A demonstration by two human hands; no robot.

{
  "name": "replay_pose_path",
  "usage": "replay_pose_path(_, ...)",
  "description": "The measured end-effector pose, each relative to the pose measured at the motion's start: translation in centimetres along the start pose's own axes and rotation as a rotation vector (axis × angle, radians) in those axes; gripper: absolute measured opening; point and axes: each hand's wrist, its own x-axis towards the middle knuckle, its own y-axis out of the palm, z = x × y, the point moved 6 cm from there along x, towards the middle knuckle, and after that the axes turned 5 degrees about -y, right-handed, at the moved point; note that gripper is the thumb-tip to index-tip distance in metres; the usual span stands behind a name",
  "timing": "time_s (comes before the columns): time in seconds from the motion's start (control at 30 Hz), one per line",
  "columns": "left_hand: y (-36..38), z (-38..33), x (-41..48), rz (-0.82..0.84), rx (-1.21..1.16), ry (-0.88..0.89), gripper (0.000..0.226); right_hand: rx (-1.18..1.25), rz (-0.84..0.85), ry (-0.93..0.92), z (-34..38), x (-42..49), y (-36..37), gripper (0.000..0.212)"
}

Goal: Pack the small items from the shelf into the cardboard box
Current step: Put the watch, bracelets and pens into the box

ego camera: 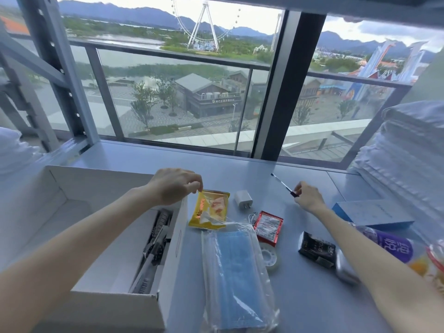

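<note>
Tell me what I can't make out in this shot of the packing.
Head view only:
Dark items in the cardboard box: mostly hidden by its right wall; unidentifiable.
Tape roll: partly under the mask bag.
Silver object: half behind the right forearm.
Orange-and-red packet: cut off by the right edge.
Blue box print: too small to read.

Open white box (115,311), yellow packet (210,210) beside

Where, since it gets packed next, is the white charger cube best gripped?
Pinch the white charger cube across its flat left and right sides, coming from above. It lies flat with its blocky body exposed, and its metal prongs point toward the viewer, so avoid that end.
</note>
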Motion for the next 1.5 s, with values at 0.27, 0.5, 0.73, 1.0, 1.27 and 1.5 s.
replay_pose_path(0.27,-1.0,4.1,-2.0,0.071,-0.079,-0.048,0.064,0.529,0.126,-0.33,11.2,-4.0,-4.4,0.018)
replay_pose_path(0.5,-2.4,11.4,-5.3,0.075,0.0,-0.098,0.073,0.372,0.229,-1.002,27.5,-13.4,-5.4,0.021)
replay_pose_path(0.73,-2.4,11.1,-6.7,-0.276,0.034,0.016,0.033,-0.158,0.468,-1.259,35.4,-19.7,2.2,0.012)
replay_pose_path(1.0,-2.3,11.0,-6.8,-0.314,-0.008,0.047,0.031,-0.386,0.66,-1.046,35.8,-19.7,4.7,0.022)
replay_pose_path(1.27,-2.4,10.8,-6.8,-0.252,0.035,0.011,0.037,-0.258,0.535,-0.992,35.2,-19.3,3.5,0.013)
replay_pose_path(1.5,-2.6,10.1,-6.6,-0.216,0.003,0.034,0.038,0.051,0.09,-1.008,29.5,-18.9,-4.0,0.007)
